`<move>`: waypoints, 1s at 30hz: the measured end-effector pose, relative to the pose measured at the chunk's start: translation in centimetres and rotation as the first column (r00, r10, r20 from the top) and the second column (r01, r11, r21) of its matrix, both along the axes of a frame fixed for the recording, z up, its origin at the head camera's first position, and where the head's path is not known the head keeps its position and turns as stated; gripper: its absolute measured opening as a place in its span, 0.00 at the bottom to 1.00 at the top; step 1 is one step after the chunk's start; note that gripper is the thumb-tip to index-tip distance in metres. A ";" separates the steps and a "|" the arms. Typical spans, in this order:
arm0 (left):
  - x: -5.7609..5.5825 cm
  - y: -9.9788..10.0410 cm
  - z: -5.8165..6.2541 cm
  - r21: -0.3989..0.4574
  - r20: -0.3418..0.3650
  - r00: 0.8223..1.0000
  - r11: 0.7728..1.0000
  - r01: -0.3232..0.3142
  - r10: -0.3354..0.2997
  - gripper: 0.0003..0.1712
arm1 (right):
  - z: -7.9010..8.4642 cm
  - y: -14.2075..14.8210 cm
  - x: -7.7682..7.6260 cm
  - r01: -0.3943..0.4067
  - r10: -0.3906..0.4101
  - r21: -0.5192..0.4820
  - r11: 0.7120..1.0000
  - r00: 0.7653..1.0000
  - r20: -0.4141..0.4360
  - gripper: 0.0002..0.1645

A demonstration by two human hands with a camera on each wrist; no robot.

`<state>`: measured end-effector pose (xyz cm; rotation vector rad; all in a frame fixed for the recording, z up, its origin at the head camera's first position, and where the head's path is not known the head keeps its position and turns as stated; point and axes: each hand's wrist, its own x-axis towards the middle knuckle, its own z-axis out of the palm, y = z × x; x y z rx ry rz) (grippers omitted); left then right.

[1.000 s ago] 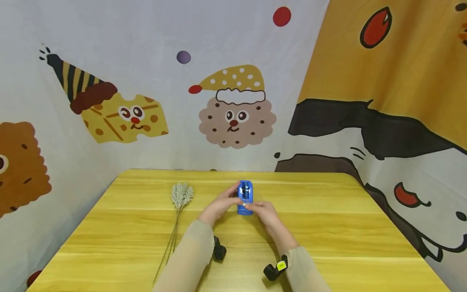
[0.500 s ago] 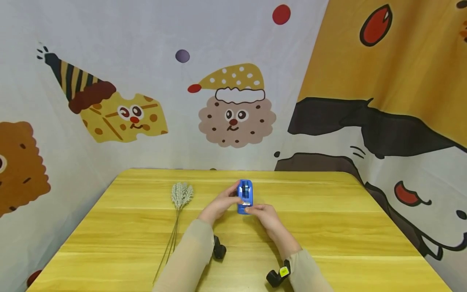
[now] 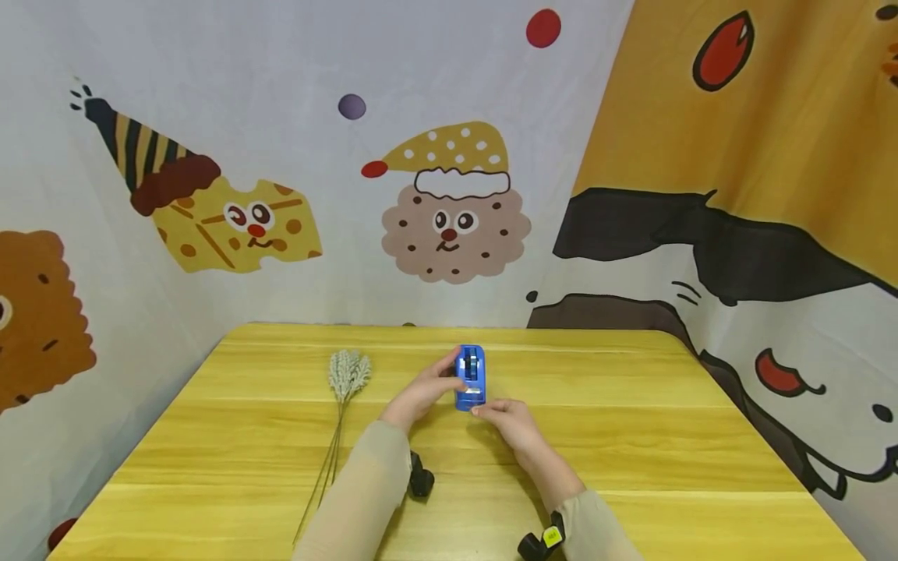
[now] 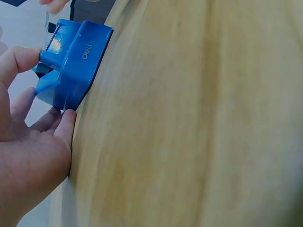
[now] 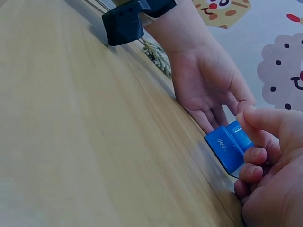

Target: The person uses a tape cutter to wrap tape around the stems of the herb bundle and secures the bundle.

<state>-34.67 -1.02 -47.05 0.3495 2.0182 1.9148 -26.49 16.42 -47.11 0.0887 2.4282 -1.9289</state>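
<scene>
A blue tape dispenser stands on the wooden table, a roll of clear tape in its far end. My left hand steadies it from the left. In the left wrist view, that hand's thumb presses near the toothed cutter of the dispenser, and its fingers lie along the lower side. My right hand is at the near end, thumb and forefinger pinched together. A see-through strip runs from the cutter toward those fingertips; it looks like the tape's end, though it is faint. The right wrist view shows the remaining fingers curled.
A bunch of pale dried-flower stems lies left of my left arm, on the table. Behind the table's far edge hangs a cartoon-printed cloth. Each wrist carries a black camera.
My right hand has drawn back toward me, its pinched fingertips moving from the dispenser's cutter to its near end. The left hand and the dispenser have stayed almost in place.
</scene>
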 end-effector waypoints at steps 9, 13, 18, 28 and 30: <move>0.1 -0.2 -0.1 -0.001 0.031 1.000 1.000 0.002 -0.002 0.50 | 0.0 -0.3 1.2 0.001 -0.001 0.035 0.999 1.000 0.002 0.16; 0.0 -0.1 0.0 0.001 0.023 1.000 1.000 0.003 -0.003 0.51 | 0.1 -0.3 1.5 0.013 -0.013 0.031 0.999 1.000 -0.008 0.17; 0.0 0.1 -0.2 -0.004 0.024 0.999 1.000 0.024 -0.024 0.52 | 0.2 -0.1 2.0 0.014 -0.014 0.047 0.999 1.000 -0.001 0.16; 0.1 0.2 0.1 -0.008 0.012 1.000 1.000 0.007 -0.006 0.52 | 0.2 -0.2 2.5 -0.008 0.008 0.058 0.998 1.000 -0.004 0.16; 0.1 0.1 0.0 -0.007 0.028 1.000 1.000 0.000 0.000 0.52 | 0.2 -0.2 2.6 -0.020 0.020 0.064 0.998 1.000 -0.007 0.16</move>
